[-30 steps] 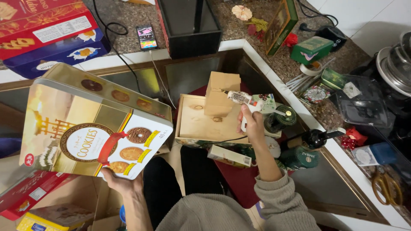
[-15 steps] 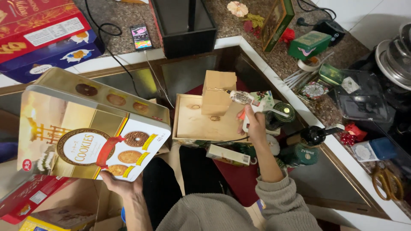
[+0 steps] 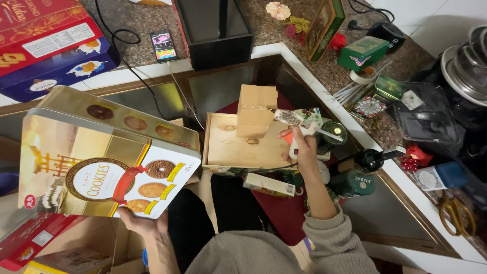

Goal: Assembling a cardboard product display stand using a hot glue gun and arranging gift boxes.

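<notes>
Gold cookie tin [image 3: 109, 162] rests tilted on our left hand [image 3: 139, 223], gripped from below. Our right hand [image 3: 304, 147] clasps a small white tool over the wooden tray [image 3: 238, 149]; a cardboard box [image 3: 256, 111] stands at the tray's far edge.

A speckled brown granite bench [image 3: 137, 20] with a white edge runs across the top of the frame and bends down the right side. Below it, dark glass-fronted cabinet panels in wooden frames [image 3: 218, 89] reflect soft indoor light. White tiles [image 3: 431, 12] fill the upper right corner.
</notes>
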